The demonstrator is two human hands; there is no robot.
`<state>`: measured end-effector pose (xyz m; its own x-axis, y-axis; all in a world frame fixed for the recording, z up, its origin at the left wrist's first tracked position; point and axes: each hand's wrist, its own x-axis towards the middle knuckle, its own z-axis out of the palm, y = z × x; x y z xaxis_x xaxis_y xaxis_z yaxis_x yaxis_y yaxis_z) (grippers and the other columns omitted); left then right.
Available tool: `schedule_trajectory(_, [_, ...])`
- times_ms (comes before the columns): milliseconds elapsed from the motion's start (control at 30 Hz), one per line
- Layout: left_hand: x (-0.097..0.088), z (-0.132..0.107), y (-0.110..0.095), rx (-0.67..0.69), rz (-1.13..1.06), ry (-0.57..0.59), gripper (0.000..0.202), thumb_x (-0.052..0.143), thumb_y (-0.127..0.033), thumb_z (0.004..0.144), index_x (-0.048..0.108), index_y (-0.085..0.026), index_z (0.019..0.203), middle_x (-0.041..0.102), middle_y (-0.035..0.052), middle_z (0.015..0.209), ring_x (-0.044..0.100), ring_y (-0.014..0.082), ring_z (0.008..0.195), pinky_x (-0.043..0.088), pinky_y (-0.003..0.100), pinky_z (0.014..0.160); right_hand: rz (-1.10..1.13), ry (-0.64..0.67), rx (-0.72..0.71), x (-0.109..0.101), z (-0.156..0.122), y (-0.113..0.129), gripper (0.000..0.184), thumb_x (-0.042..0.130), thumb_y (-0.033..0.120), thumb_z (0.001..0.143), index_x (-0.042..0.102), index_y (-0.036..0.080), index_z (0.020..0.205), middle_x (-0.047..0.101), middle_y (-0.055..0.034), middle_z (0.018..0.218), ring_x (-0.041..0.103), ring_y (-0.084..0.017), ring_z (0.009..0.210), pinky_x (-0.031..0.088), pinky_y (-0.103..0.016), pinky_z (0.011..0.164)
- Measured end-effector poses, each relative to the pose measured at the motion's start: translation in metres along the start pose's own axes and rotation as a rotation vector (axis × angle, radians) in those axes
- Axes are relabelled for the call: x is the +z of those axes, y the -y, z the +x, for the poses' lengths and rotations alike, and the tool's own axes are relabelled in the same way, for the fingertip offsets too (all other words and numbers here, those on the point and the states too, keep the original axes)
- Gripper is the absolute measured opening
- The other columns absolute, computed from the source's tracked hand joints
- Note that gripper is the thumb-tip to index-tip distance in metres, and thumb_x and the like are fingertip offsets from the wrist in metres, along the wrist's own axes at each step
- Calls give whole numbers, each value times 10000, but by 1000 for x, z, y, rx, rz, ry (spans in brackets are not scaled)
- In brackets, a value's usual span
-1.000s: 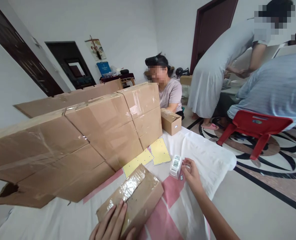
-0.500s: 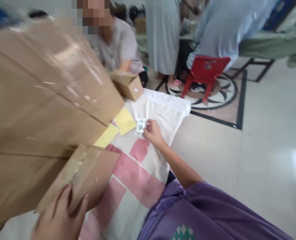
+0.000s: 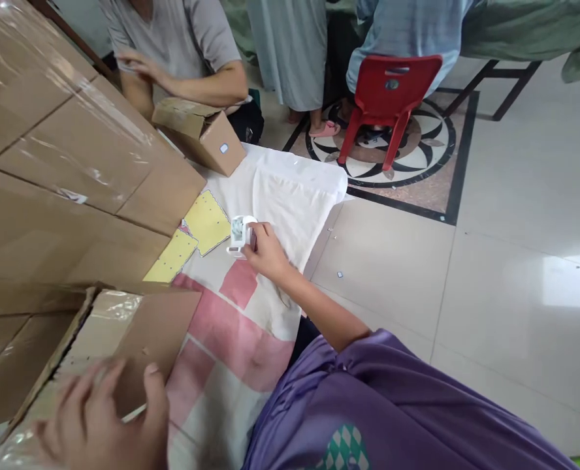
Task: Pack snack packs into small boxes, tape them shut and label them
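Observation:
My left hand [image 3: 101, 421] lies on the near end of a small taped cardboard box [image 3: 118, 333] at the lower left, fingers curled over its side. My right hand [image 3: 266, 251] reaches out over the white and pink cloth [image 3: 251, 339] and pinches a small white device [image 3: 240, 235] that stands on the cloth. Two yellow cards [image 3: 192, 238] lie just left of the device, against a wall of big cardboard boxes [image 3: 64, 170].
Across the cloth a seated person in a grey shirt [image 3: 182, 39] holds a hand above another small cardboard box [image 3: 202, 134]. Beyond stand a red plastic chair [image 3: 392, 91] and other people. Bare tiled floor [image 3: 490, 248] lies to the right.
The view has swung down and to the right, so the room's walls are out of sight. My right hand stays on the white device and my left hand stays on the small box.

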<state>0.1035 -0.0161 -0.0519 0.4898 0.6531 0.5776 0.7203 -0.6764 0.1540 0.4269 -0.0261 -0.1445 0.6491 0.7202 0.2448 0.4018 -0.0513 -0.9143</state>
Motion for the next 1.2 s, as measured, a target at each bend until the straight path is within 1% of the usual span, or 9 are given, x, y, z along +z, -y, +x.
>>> schedule_trajectory(67, [21,-3,-23,152,-25,-78,505,752,-197,789,659,-352,1260,760,68,1152,705,332,1070,537,528,954,3,-3,-15,1,1,-3,555,573,209,861,490,143,1406,507,-163,1375,499,-280,1331,435,-436,1145])
schedule_trajectory(167, [61,4,-57,302,-226,96,238,690,-160,863,690,-236,1089,751,44,876,700,198,789,532,311,753,-13,16,-40,1,4,-8,661,598,224,834,448,103,1466,433,-206,1532,346,-313,1488,316,-486,1239])
schedule_trajectory(267, [99,30,-82,135,-301,256,203,612,-261,953,691,-227,1137,720,50,949,680,183,850,509,290,781,-6,63,-77,0,7,-11,692,576,233,846,407,108,1505,410,-202,1589,307,-313,1528,253,-518,1269])
schedule_trajectory(400, [138,79,-92,-164,-514,345,337,581,-375,967,663,-237,1263,655,84,1127,636,207,997,486,321,876,20,45,-84,-1,8,-11,674,560,233,847,415,147,1500,436,-172,1586,333,-302,1522,271,-540,1261])
schedule_trajectory(500, [162,110,-89,-355,-753,391,271,597,-374,928,712,-214,1114,641,84,1106,600,191,958,468,316,876,16,32,-79,-1,8,-11,670,558,236,837,426,159,1489,461,-172,1563,359,-307,1502,292,-558,1246])
schedule_trajectory(567, [174,126,-85,-386,-824,452,201,630,-357,880,734,-208,966,662,65,1027,590,179,905,460,310,867,1,22,-78,0,7,-11,663,555,245,839,431,163,1486,472,-175,1548,380,-315,1480,303,-573,1235])
schedule_trajectory(800, [184,149,-82,-497,-1016,687,317,661,-480,771,679,-173,695,675,38,737,610,189,767,461,304,747,-14,23,10,0,19,-16,678,548,292,860,424,167,1514,466,-171,1552,400,-319,1470,351,-557,1211])
schedule_trajectory(967, [182,152,-87,-526,-1048,706,311,713,-456,697,616,-176,600,576,-10,601,512,154,647,361,285,651,-140,41,24,-8,44,-13,459,388,357,1003,581,178,1380,658,-149,1345,582,-307,1295,467,-519,1101])
schedule_trajectory(1200, [181,156,-100,-580,-1150,621,401,706,-505,705,481,-205,562,404,-57,559,381,117,592,281,280,614,-386,11,-62,-1,51,-4,442,250,384,1070,645,234,1200,710,-120,1176,681,-292,1080,560,-441,878])
